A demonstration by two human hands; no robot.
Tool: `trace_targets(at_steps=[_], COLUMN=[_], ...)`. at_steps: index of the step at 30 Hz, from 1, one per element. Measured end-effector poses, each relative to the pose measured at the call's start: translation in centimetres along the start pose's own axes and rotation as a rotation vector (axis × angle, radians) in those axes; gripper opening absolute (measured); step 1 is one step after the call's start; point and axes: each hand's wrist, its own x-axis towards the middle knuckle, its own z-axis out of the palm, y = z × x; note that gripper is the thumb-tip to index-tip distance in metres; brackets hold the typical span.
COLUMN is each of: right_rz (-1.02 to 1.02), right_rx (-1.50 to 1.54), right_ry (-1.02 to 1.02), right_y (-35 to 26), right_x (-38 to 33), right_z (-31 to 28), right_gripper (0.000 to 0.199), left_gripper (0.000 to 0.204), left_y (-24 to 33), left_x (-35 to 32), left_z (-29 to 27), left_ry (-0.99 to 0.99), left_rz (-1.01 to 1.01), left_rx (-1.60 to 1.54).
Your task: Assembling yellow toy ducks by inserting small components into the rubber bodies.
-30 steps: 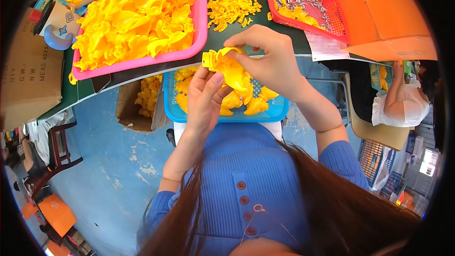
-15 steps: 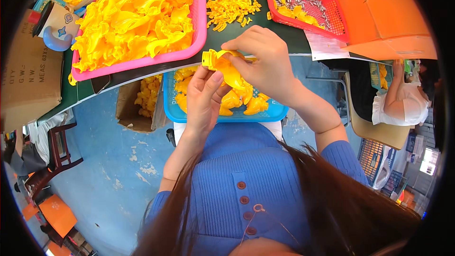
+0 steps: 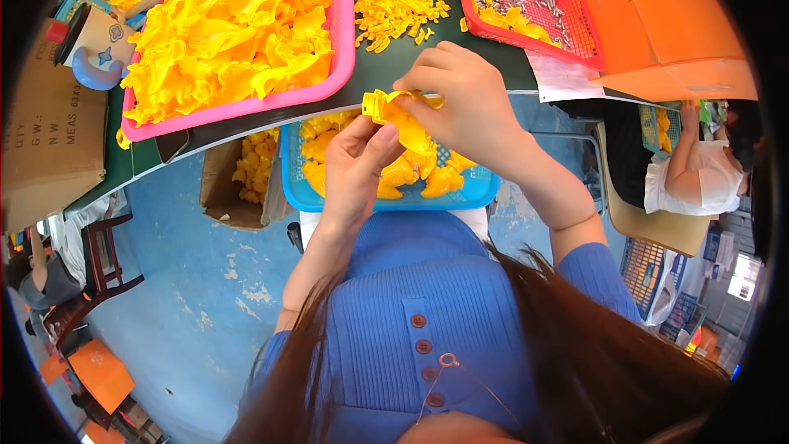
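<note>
Both hands hold one yellow plastic part (image 3: pixel 396 116) just above a blue basket (image 3: pixel 472 195) on my lap. My left hand (image 3: pixel 355 168) grips the part from below, thumb up along it. My right hand (image 3: pixel 460 99) pinches its top end from the right, fingers curled over it. More yellow parts lie in the blue basket under the hands. A pink tray (image 3: pixel 343 41) heaped with yellow plastic parts sits on the dark green table (image 3: pixel 386 70) to the upper left.
A red mesh basket (image 3: pixel 567 29) with small grey metal pieces and yellow parts stands at the upper right beside an orange box (image 3: pixel 657 25). Loose yellow bits (image 3: pixel 399 8) litter the table. A cardboard box (image 3: pixel 234 185) of yellow parts is on the blue floor. Another person (image 3: pixel 699 164) sits at right.
Both hands, still holding the yellow part, have shifted slightly; the right hand's fingers have closed further over its top end.
</note>
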Motion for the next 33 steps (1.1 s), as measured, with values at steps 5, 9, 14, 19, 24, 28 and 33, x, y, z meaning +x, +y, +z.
trace_targets(at_steps=[5,9,14,19,24,28,33], right_rz=[-0.057,-0.104,-0.167,-0.193,-0.181,-0.121,-0.101], right_rx=[0.030,0.043,0.069,0.059,0.090,0.126,0.161], right_ry=[0.025,0.066,0.152,0.151,0.135,0.163,0.159], right_y=[0.2,0.3,0.4,0.4,0.5,0.4,0.1], right_x=[-0.1,-0.4,-0.4,-0.4,-0.4,-0.3,-0.3], right_z=[0.2,0.7,1.0,1.1,1.1,0.8,0.9], right_gripper=[0.016,0.018,0.021,0.021,0.021,0.020,0.019], left_gripper=[0.033,0.032,0.031,0.031,0.031,0.031,0.031], left_y=[-0.3,-0.3,-0.1,0.0,-0.2,0.2,0.2], left_x=[0.4,0.4,0.3,0.3,0.1,0.0,0.2], left_z=[-0.2,-0.3,-0.2,-0.4,-0.2,-0.4,-0.5], left_ry=[0.015,0.012,0.017,0.021,0.009,0.027,0.020], left_rz=[-0.009,0.023,0.061,0.039,0.006,0.003,0.011], left_rx=[0.052,0.052,0.085,0.100,0.026,0.021,0.013])
